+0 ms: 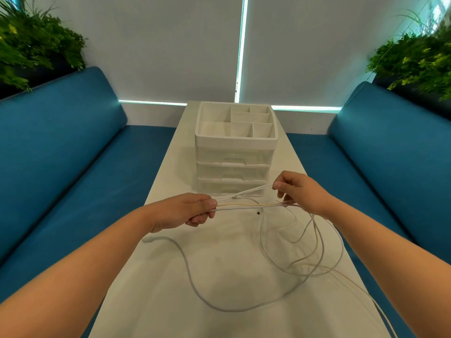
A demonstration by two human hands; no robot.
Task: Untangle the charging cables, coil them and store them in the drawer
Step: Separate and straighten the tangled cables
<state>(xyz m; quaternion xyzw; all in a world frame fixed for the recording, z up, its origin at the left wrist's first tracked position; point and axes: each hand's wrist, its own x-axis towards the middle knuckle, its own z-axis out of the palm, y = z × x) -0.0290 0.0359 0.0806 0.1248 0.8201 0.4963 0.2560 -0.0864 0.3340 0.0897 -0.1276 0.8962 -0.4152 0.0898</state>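
Note:
Several thin white charging cables (246, 206) are stretched between my two hands above the white table (156, 301). My left hand (188, 212) pinches their left ends between thumb and fingers. My right hand (296, 190) grips the strands higher and to the right. From my right hand the cables fall in loose overlapping loops (314, 252) on the table. One long cable (192, 284) curves across the near table, its plug end (146, 239) lying under my left wrist. A white drawer unit (234, 167) with three shut translucent drawers stands just behind my hands.
The drawer unit carries an open divided tray (202, 140) on top. Blue sofas (73, 167) flank the narrow table on both sides. Green plants (36, 45) stand behind each sofa back. A cable runs off the table's near right edge (385, 318).

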